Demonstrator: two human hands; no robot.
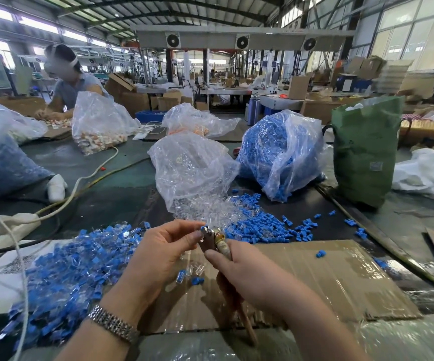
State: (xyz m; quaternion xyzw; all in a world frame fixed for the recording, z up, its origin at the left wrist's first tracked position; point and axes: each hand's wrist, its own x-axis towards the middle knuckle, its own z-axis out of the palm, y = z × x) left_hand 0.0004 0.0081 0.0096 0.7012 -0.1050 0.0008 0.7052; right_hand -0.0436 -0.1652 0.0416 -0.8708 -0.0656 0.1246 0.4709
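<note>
Counter (111,183): dark mat, runs from near edge to far edge. Toward the far right corner, a clear bag of blue caps (281,152); just left of it, mid-counter, a second bag of clear sleeves (189,173), its mouth spilling toward the near edge. Cardboard sheet (327,277), taped over, lies flat along the near edge, right of centre. Finished pile (75,269) of blue-and-clear pieces spreads over the near left corner; loose blue caps (260,227) lie scattered between the bags and the cardboard. Both hands work above the cardboard's left end. Right hand (247,272) is closed around a hand tool (210,243), thumb laid along it, wooden handle running down toward the near edge, metal head up. Left hand (158,254) pinches one small blue piece (202,228) between thumb and fingertips, touching the tool's head. Whether a clear sleeve is already on it: cannot tell, too small. Judgement: step in hand is seating the piece on or in the tool head. To do it well, keep the tool steady in the right hand and let the left hand do the aligning; bring the piece in square to the head, not tilted; keep the pinch light and back from the metal so fingertips stay out of the pressing point; release only once it sits flush.
</note>
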